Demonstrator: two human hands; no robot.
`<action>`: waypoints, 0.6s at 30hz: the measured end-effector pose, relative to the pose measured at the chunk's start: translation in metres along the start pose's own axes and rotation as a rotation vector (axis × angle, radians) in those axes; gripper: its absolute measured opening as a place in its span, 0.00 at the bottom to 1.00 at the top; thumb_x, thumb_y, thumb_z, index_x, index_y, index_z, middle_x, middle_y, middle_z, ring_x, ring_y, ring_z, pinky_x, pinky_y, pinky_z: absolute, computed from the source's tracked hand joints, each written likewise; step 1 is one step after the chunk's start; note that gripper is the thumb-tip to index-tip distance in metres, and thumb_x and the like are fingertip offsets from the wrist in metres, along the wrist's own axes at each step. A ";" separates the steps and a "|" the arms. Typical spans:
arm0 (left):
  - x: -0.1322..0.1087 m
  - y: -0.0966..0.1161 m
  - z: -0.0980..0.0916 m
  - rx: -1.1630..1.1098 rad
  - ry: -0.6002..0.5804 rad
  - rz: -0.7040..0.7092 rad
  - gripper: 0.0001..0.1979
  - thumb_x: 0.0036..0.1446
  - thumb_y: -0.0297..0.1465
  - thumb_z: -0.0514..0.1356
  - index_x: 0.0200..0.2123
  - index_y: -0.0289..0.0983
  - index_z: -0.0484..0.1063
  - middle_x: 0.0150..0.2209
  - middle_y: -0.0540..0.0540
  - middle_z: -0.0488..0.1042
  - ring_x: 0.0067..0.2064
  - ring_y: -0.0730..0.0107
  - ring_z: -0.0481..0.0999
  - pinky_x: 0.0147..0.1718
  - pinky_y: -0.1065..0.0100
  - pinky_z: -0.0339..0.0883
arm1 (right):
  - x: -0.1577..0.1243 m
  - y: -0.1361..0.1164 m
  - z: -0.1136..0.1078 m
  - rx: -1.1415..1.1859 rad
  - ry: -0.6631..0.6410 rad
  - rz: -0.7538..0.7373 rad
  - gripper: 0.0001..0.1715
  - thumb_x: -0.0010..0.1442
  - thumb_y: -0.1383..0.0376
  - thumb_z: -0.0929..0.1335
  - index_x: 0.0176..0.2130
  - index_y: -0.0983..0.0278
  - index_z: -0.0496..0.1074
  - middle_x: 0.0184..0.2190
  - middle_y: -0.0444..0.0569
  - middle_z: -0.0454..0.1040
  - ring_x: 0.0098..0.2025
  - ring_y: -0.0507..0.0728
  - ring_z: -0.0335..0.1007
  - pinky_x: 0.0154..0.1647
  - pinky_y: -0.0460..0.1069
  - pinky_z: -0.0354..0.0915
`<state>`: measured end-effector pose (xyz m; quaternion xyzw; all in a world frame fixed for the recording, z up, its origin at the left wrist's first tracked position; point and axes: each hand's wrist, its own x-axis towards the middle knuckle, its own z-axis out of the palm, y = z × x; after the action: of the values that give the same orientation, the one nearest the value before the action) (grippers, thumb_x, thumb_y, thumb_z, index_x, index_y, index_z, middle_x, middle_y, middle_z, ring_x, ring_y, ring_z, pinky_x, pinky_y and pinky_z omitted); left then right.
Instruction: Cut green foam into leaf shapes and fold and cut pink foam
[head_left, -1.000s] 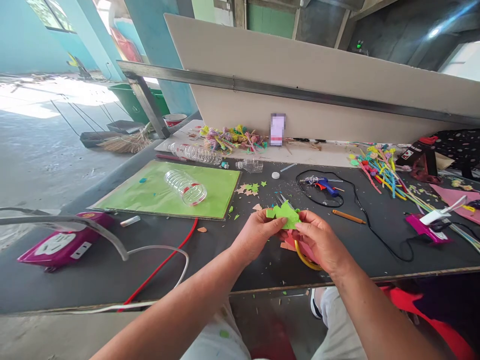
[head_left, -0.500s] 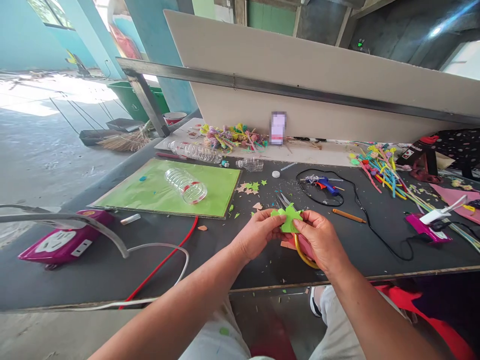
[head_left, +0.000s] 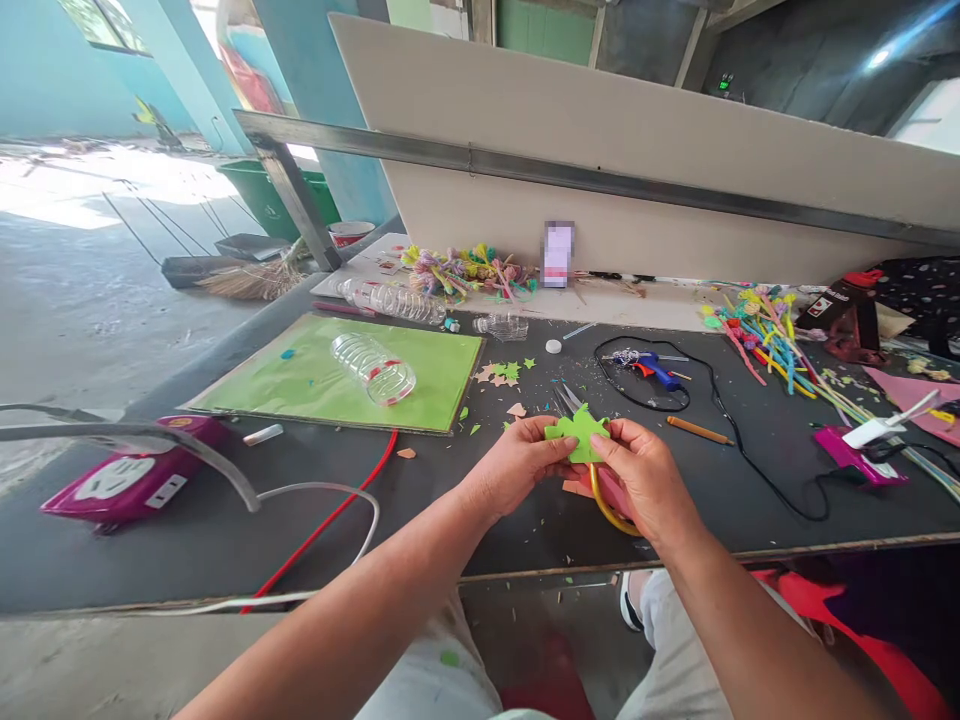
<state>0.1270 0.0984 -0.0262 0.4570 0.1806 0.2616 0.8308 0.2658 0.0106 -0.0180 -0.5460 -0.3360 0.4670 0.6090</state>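
Note:
Between both hands I hold a bright green paper cutout [head_left: 582,436] with notched, petal-like edges. My left hand [head_left: 525,462] pinches its left side, thumb on top. On the right side, my right hand [head_left: 646,470] grips it the same way. Scissors [head_left: 606,505] with a yellow handle lie on the table beneath the cutout, their blades pointing away from me; my hands and the cutout partly cover them. Small green and pinkish star cutouts [head_left: 504,373] lie beyond my left hand, with paper scraps around them.
A green sheet [head_left: 300,385] bears a clear plastic bottle piece [head_left: 373,368]. To the right lie a blue glue gun [head_left: 660,373] with its black cord and an orange-brown stick [head_left: 699,430]. Bundles of colourful flowers [head_left: 469,270] lie at the back near a phone [head_left: 557,255]. Purple power strips [head_left: 135,480] flank the table.
The green cutout has shifted slightly and tilted in my fingers. Both hands keep their hold, and the view has moved only a little.

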 end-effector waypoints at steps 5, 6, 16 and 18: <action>0.001 0.001 0.001 0.017 0.013 -0.005 0.14 0.46 0.34 0.69 0.34 0.31 0.75 0.31 0.44 0.79 0.30 0.69 0.78 0.36 0.67 0.73 | 0.001 0.001 -0.002 -0.087 0.038 -0.046 0.16 0.50 0.52 0.73 0.33 0.60 0.72 0.29 0.46 0.78 0.30 0.58 0.73 0.31 0.52 0.68; 0.001 0.001 0.001 0.026 0.020 -0.001 0.14 0.46 0.34 0.70 0.33 0.31 0.75 0.31 0.44 0.79 0.30 0.69 0.78 0.36 0.67 0.73 | 0.001 0.001 -0.002 -0.104 0.046 -0.052 0.16 0.50 0.52 0.73 0.33 0.60 0.72 0.28 0.46 0.78 0.30 0.59 0.73 0.30 0.52 0.68; 0.001 0.000 0.001 0.113 0.028 0.005 0.13 0.46 0.35 0.69 0.32 0.32 0.75 0.28 0.46 0.78 0.27 0.70 0.77 0.31 0.69 0.70 | 0.002 -0.001 -0.002 -0.442 0.151 -0.161 0.11 0.56 0.55 0.69 0.29 0.59 0.70 0.24 0.42 0.73 0.27 0.56 0.67 0.29 0.49 0.63; 0.001 0.000 0.001 0.111 0.032 0.007 0.13 0.46 0.34 0.69 0.32 0.32 0.75 0.27 0.46 0.78 0.27 0.70 0.76 0.31 0.69 0.70 | 0.002 -0.003 -0.001 -0.475 0.162 -0.172 0.11 0.56 0.55 0.68 0.28 0.60 0.69 0.23 0.41 0.72 0.26 0.55 0.65 0.28 0.49 0.61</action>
<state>0.1282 0.0985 -0.0255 0.4989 0.2064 0.2614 0.8001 0.2684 0.0121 -0.0150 -0.6789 -0.4314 0.2763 0.5261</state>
